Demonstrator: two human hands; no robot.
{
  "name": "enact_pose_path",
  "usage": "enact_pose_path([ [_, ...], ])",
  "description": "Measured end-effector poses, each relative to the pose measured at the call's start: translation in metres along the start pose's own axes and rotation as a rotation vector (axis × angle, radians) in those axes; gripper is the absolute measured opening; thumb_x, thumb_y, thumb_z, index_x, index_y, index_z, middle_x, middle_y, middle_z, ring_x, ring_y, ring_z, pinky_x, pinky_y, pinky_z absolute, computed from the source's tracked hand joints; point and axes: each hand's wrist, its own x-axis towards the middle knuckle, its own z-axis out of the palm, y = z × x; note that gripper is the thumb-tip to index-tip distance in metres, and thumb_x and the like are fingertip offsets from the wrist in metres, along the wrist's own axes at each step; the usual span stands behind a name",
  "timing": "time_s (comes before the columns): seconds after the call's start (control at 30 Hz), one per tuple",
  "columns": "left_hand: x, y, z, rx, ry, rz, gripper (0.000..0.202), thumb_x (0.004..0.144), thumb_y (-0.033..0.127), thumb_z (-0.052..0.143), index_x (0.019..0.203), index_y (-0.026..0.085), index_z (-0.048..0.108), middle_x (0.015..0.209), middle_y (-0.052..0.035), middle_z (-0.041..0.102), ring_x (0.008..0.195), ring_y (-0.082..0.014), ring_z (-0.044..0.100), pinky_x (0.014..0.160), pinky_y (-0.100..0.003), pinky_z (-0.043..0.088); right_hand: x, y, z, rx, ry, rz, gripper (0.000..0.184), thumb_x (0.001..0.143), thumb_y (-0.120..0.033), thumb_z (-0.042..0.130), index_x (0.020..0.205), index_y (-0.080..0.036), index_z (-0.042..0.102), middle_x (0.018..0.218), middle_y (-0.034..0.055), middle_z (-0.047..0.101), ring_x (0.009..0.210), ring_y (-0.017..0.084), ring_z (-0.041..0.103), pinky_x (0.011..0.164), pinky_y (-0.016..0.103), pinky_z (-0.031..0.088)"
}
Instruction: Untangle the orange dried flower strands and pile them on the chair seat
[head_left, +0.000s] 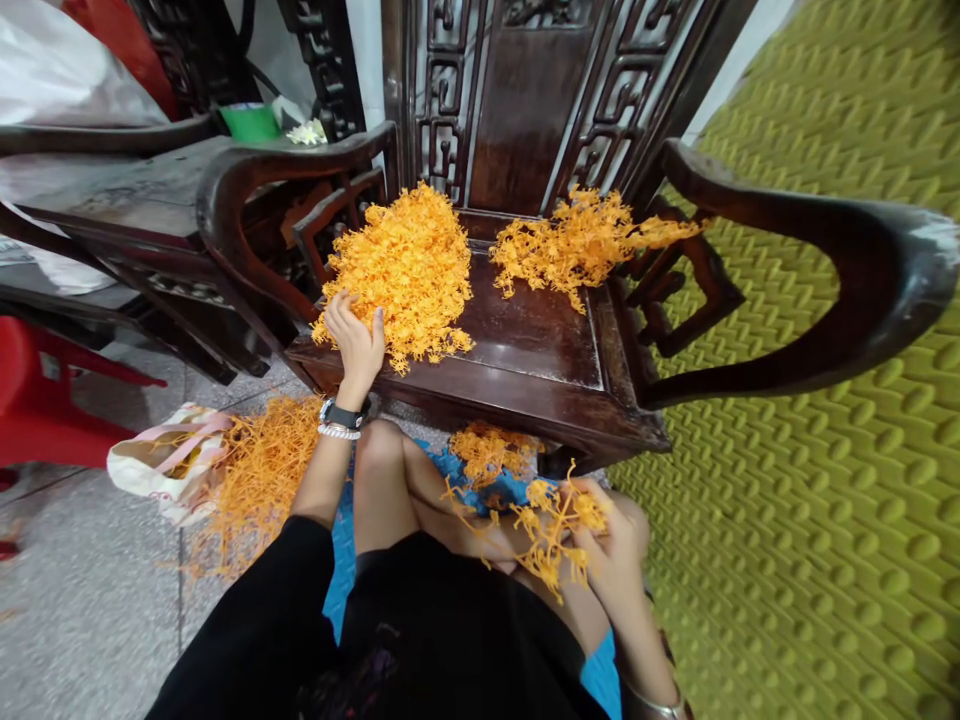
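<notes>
My left hand (354, 340) reaches onto the seat of a dark carved wooden chair (540, 350) and rests on the near edge of a big heap of orange plastic flower pieces (409, 265), fingers curled into it. My right hand (611, 545), low over my lap, is closed on a small bunch of the same orange pieces (551, 525). A second, looser heap of orange pieces (577, 240) lies at the back right of the seat. More orange pieces (487, 450) sit below the seat's front edge on something blue.
A pile of orange strands (259, 475) spills on the grey floor beside a cloth bag (161, 460) at my left. A red plastic stool (37, 400) and a dark side table (127, 190) stand left. A yellow-green textured mat (810, 520) covers the right.
</notes>
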Motion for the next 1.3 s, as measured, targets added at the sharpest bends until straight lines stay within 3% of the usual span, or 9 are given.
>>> enact_pose_path([
  [0.17,-0.016,0.028,-0.028,-0.214,0.198,0.062,0.044,0.094,0.053,0.033,0.111,0.014,0.046,0.120,-0.0185,0.048,0.122,-0.0287,0.043,0.109,-0.048,0.027,0.004,0.002,0.007,-0.219,0.167,0.018,0.020,0.077,-0.025,0.050,0.086,-0.021,0.068,0.080,0.0099,0.071,0.086,0.032,0.066,0.067,0.041,0.053],
  [0.23,-0.031,0.054,-0.047,-0.331,0.112,0.109,0.042,0.095,0.054,0.031,0.104,0.017,0.050,0.111,-0.0138,0.054,0.117,-0.0270,0.049,0.107,-0.047,0.032,0.009,-0.005,0.010,-0.301,0.141,-0.018,0.021,0.078,-0.022,0.052,0.089,-0.022,0.069,0.081,0.0097,0.072,0.096,0.035,0.064,0.077,0.046,0.053],
  [0.43,-0.080,0.134,-0.098,-0.760,-0.953,0.182,0.081,0.077,0.065,0.062,0.140,0.021,0.037,0.138,-0.0129,0.050,0.124,-0.0280,0.050,0.106,-0.040,0.040,0.022,-0.036,0.024,-0.265,-0.001,-0.161,0.020,0.088,-0.020,0.046,0.091,-0.023,0.065,0.070,0.0012,0.072,0.054,0.020,0.060,0.101,0.052,0.038],
  [0.57,-0.102,0.150,-0.097,-0.754,-1.279,-0.021,0.085,0.072,0.052,0.074,0.140,0.019,0.036,0.135,-0.0137,0.054,0.122,-0.0305,0.053,0.104,-0.043,0.041,0.023,-0.038,0.024,-0.342,-0.078,-0.195,0.016,0.086,-0.019,0.048,0.083,-0.023,0.064,0.059,0.0000,0.067,0.051,0.019,0.056,0.098,0.050,0.037],
  [0.73,-0.107,0.126,-0.084,-0.948,-1.471,-0.191,0.032,0.082,0.023,0.059,0.113,0.016,0.060,0.121,-0.0089,0.063,0.112,-0.0238,0.058,0.100,-0.036,0.044,0.024,-0.029,0.009,-0.387,-0.153,-0.244,0.033,0.095,-0.028,0.047,0.063,-0.022,0.053,0.053,-0.0031,0.059,0.046,0.013,0.047,0.097,0.045,0.037],
  [0.9,-0.098,0.112,-0.087,-1.025,-1.635,-0.327,0.026,0.077,0.022,0.066,0.103,0.019,0.066,0.105,-0.0042,0.070,0.100,-0.0208,0.063,0.091,-0.033,0.049,0.024,-0.018,0.003,-0.494,-0.344,-0.372,0.028,0.096,-0.025,0.048,0.071,-0.021,0.060,0.062,0.0001,0.063,0.068,0.019,0.058,0.106,0.055,0.027],
  [1.07,-0.109,0.115,-0.081,-1.020,-1.638,-0.412,0.030,0.075,0.032,0.073,0.099,0.017,0.067,0.100,-0.0048,0.070,0.094,-0.0203,0.064,0.087,-0.033,0.049,0.026,-0.025,0.014,-0.450,-0.433,-0.222,0.018,0.084,-0.020,0.057,0.101,-0.018,0.063,0.100,0.0114,0.069,0.100,0.032,0.059,0.107,0.070,0.016],
  [1.2,-0.128,0.117,-0.071,-1.009,-1.558,-0.422,0.040,0.074,0.039,0.074,0.104,0.013,0.065,0.097,-0.0066,0.069,0.092,-0.0215,0.063,0.082,-0.032,0.050,0.028,-0.037,0.024,-0.108,-0.520,-0.116,0.034,0.078,-0.011,0.051,0.110,-0.017,0.056,0.109,0.0113,0.066,0.103,0.026,0.060,0.096,0.049,0.045],
  [1.3,-0.134,0.115,-0.069,-0.897,-1.508,-0.349,0.034,0.081,0.040,0.067,0.099,0.011,0.066,0.087,-0.0064,0.069,0.080,-0.0191,0.062,0.071,-0.028,0.049,0.027,-0.033,0.033,0.068,-0.563,-0.001,0.033,0.076,-0.008,0.047,0.107,-0.017,0.052,0.096,0.0075,0.064,0.075,0.019,0.060,0.066,0.032,0.050],
])
